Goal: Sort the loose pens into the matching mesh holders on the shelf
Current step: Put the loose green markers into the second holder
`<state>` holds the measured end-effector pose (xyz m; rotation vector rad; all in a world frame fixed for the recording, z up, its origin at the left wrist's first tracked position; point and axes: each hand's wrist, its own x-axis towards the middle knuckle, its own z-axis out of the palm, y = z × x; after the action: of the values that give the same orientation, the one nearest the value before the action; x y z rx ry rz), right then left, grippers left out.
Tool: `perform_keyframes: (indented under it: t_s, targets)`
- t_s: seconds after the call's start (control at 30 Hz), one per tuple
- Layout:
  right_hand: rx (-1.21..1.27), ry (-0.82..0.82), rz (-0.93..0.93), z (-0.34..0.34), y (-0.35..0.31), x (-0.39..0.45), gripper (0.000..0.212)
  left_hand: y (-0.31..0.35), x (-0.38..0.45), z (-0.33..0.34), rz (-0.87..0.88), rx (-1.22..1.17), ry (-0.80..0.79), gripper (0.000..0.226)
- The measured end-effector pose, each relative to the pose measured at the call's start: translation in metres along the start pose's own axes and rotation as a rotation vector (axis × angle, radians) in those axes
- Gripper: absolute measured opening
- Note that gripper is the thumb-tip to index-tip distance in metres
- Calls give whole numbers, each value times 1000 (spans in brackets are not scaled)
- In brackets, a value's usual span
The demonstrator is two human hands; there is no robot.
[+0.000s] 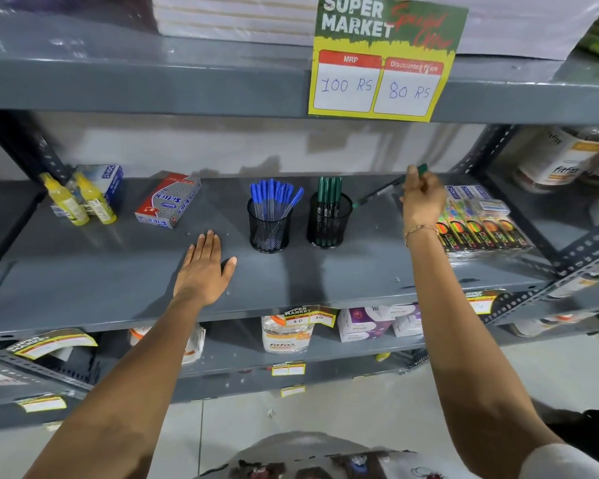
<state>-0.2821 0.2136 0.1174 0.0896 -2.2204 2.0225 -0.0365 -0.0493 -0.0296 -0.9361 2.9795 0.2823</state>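
My right hand (422,198) pinches a green pen (381,192), tip slanting toward the green-pen holder (329,221) at nine o'clock. Left hand (204,267) flat, fingers spread, bracing on shelf (83,281).

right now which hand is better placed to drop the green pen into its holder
Right. The right hand already pinches the green pen, its tip angled toward the green holder just beside it. The left hand lies flat and empty on the shelf, beyond the blue holder.
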Motion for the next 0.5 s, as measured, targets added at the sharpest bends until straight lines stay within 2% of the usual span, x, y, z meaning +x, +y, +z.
perform_keyframes:
  t_s: [0.07, 0.2, 0.33, 0.5]
  targets:
    - [-86, -50, -126, 14, -10, 1, 21, 0, 0, 0, 2, -3, 3, 72]
    - [-522, -222, -390, 41, -12, -6, 30, 0, 0, 0, 4, 2, 6, 72]
    - [-879, -374, -365, 58, 3, -12, 33, 0, -1, -2, 4, 5, -1, 71]
    - [-1066, -361, -332, 63, 12, -16, 37, -1, 0, -2, 5, 6, 3, 71]
